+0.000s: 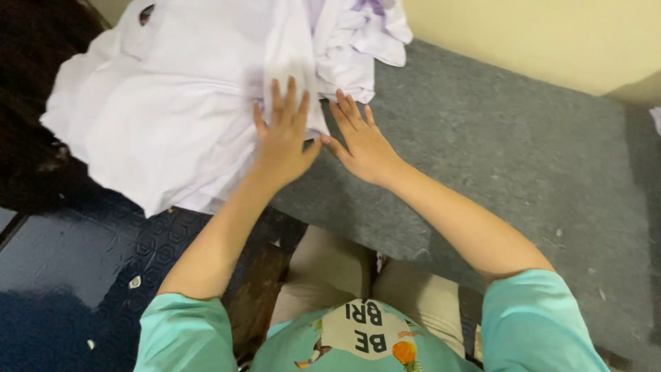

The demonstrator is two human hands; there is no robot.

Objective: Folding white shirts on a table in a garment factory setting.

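- Left hand [284, 141] lies flat, fingers spread apart, pressing down on the near edge of the stack of white cotton garments [165, 110]; it clamps on nothing.
- My right hand [361, 141] rests just beside it, open and flat, fingertips touching the corner of the same white cloth where it meets the grey felt-covered counter [496, 158].
- That stack sits on the counter's left end, with part of it hanging over the edge above the dark blue patterned floor [76, 269].
- As far as I can judge, the top piece is spread and partly smoothed, yet folds and creases show across it, so the flattening looks unfinished.
- Behind the stack, a crumpled heap of white and pale lilac cloth [361, 38] lies against it, unsorted.
- To my right the counter runs up to a cream wall [537, 34].
- Nothing stands between my hands and the cloth.
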